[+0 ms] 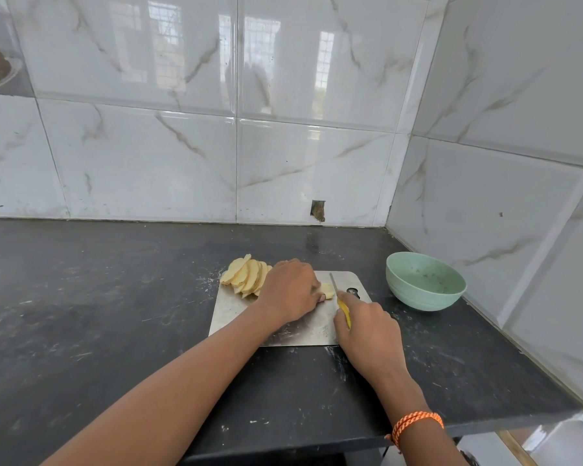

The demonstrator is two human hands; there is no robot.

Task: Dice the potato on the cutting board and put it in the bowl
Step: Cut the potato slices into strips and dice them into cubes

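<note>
**Two hands slicing a potato on a metal board beside a green bowl**

A person's two bare forearms reach in from the bottom edge over a dark, scuffed stone countertop [98, 314] set into a corner of glossy white marble-patterned wall tiles [148, 146].

On the counter lies a flat rectangular steel cutting board [231, 311] with rounded corners. At its far left corner, a fanned row of pale yellow peeled potato slices [244, 274] leans one against the next, partly overhanging the board's edge.

The left hand [290, 290] lies palm down on the board, fingers curled over a small pale yellow end piece of potato [327, 290], which peeks out at the fingertips. The hand touches the nearest slices.

The right hand [367, 326] is wrapped round the yellow handle of a small knife [342, 306]. Its thin silver blade points away from the person and stands just to the right of the potato piece; whether it touches the piece cannot be told.

To the right of the board, near the side wall and apart from the board, sits a round pale green bowl [424, 294]. It holds no potato, only a few small dark specks.

An orange braided thread bracelet [416, 423] circles the right wrist.
</note>
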